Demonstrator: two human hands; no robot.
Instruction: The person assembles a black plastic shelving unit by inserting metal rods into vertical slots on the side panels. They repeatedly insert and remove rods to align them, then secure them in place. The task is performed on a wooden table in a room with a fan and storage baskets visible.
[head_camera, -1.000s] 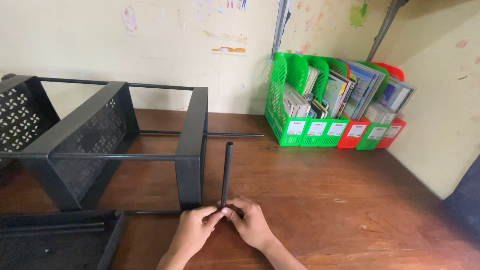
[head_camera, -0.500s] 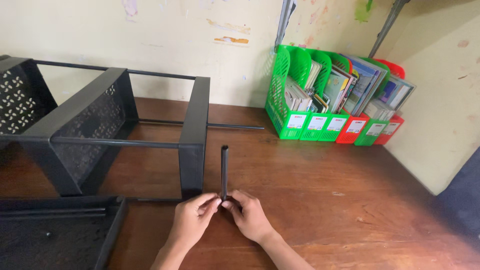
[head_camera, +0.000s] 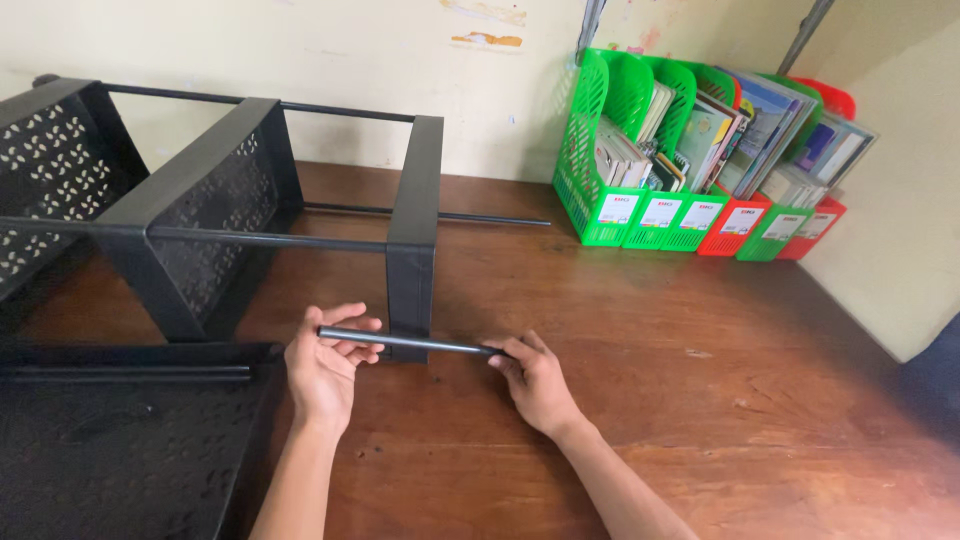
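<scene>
Rod (head_camera: 410, 343) spans crosswise, each end pinched between fingers (head_camera: 352, 335).

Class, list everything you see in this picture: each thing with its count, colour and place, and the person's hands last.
Thin metal rod: one, black, held level in front of the rack.
Perforated metal shelf rack: one, black, lying on its side, left.
Perforated metal tray: one, black, bottom left.
Plastic file holders: five, three green and two red, full of books, against the back wall.
Wooden table: one, brown, under everything.
Left hand: one, at the rod's left end.
Right hand: one, at the rod's right end.
</scene>
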